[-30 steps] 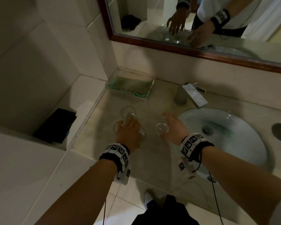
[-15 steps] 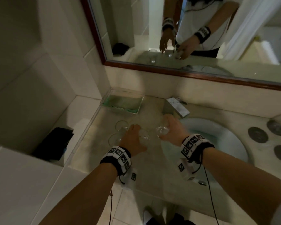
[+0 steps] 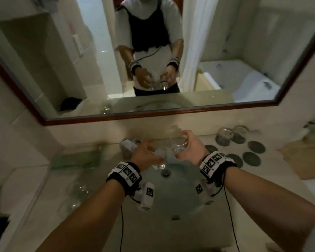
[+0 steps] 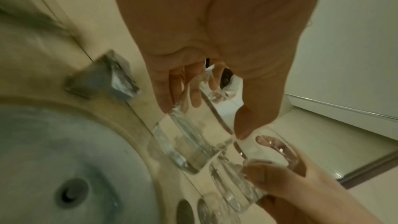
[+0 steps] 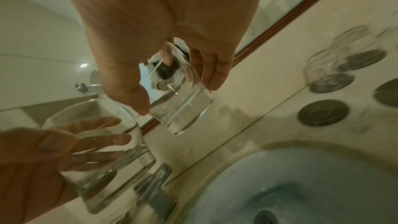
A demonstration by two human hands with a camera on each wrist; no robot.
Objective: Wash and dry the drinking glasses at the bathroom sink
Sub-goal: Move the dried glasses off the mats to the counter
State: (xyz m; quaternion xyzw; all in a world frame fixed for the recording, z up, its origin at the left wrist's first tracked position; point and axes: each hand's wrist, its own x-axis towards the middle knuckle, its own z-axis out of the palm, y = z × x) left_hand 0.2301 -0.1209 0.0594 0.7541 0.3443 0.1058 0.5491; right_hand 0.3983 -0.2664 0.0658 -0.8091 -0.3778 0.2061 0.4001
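Each hand holds a clear drinking glass above the sink basin (image 3: 173,197). My left hand (image 3: 147,151) grips one glass (image 3: 158,163) just above the drain (image 3: 165,173); in the left wrist view its thumb and fingers (image 4: 165,101) wrap that glass (image 4: 193,139). My right hand (image 3: 189,144) grips a second glass (image 3: 178,142) slightly higher, close beside the first; the right wrist view shows this glass (image 5: 183,106) tilted. Two more glasses (image 3: 78,190) stand on the counter at the left.
The blurred faucet (image 3: 129,145) stands behind the basin. Two upturned glasses (image 3: 225,135) sit on dark round coasters (image 3: 256,147) at the right, with a brown cloth (image 3: 302,157) beyond. A green tray (image 3: 76,159) lies at the back left. A mirror (image 3: 153,113) covers the wall.
Both hands have lifted their glasses off the left counter and carried them right, over the basin. The head view has tilted up toward the mirror.
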